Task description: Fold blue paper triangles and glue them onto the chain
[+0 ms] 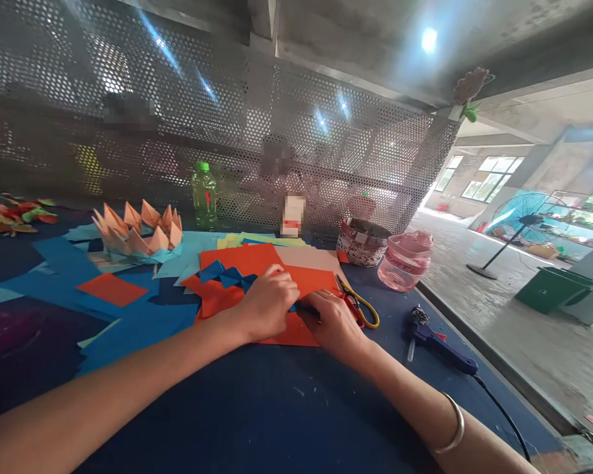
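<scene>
Both my hands rest close together on a sheet of orange paper (257,263) in the middle of the dark blue table (237,421). My left hand (269,303) and my right hand (333,322) grip a folded blue paper strip (227,276), whose end runs between them and is partly hidden by my fingers. Just right of my right hand lie yellow-handled scissors (358,303) on a red item. A blue hot glue gun (439,345) lies further right. A folded paper lotus (138,234) stands at the far left.
Loose blue, orange and yellow paper sheets (103,289) cover the table's left side. At the back stand a green plastic bottle (204,194), a pink plastic bottle (405,260) and a patterned cup (363,240). A perforated metal screen (227,118) stands behind. The table's right edge (494,355) drops to the floor.
</scene>
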### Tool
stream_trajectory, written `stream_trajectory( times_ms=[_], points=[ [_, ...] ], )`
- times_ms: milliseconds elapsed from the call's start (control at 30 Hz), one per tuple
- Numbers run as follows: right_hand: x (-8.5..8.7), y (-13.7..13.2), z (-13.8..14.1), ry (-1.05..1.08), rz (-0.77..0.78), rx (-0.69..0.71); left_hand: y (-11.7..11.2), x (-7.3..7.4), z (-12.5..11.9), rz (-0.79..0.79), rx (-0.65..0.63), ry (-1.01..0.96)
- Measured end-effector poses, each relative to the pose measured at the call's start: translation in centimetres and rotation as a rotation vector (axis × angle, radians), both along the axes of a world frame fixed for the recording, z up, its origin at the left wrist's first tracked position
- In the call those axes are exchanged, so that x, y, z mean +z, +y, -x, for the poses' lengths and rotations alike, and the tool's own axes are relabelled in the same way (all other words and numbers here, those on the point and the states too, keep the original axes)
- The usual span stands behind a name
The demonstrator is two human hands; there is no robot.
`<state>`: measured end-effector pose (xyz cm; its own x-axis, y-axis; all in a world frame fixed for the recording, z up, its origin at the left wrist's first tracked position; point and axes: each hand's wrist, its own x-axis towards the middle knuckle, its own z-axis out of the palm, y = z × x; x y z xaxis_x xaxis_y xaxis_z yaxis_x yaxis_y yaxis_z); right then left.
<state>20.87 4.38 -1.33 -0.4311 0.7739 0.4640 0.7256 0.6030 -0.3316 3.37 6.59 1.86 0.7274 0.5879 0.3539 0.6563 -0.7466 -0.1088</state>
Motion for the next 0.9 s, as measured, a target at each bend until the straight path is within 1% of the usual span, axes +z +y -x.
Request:
stream_trajectory(
  times_ms=[133, 233, 333, 500, 667, 900],
  points=[
    [0.1, 0.5, 0.5, 0.012, 0.038, -0.042, 0.3, 0.1, 0.1, 0.006, 0.049, 0.05],
    [0.3, 0.9, 0.7, 0.08, 0.106, -0.087, 1.1, 0.0, 0.6, 0.011, 0.098, 0.081],
    [0.2, 1.4, 0.2, 0.141, 0.169, -0.124, 2.1, -0.1, 1.2, 0.011, 0.131, 0.108],
    [-0.5, 1.8, -0.9, 0.142, 0.194, -0.179, 3.3, -0.3, 1.9, 0.017, 0.164, 0.132],
    [-0.4, 1.5, -1.1, 0.15, 0.195, -0.181, 3.7, -0.6, 1.9, 0.016, 0.177, 0.098],
    [-0.1, 1.0, -1.0, 0.133, 0.2, -0.173, 4.4, -1.3, 2.1, -0.025, 0.187, -0.025]
  ],
)
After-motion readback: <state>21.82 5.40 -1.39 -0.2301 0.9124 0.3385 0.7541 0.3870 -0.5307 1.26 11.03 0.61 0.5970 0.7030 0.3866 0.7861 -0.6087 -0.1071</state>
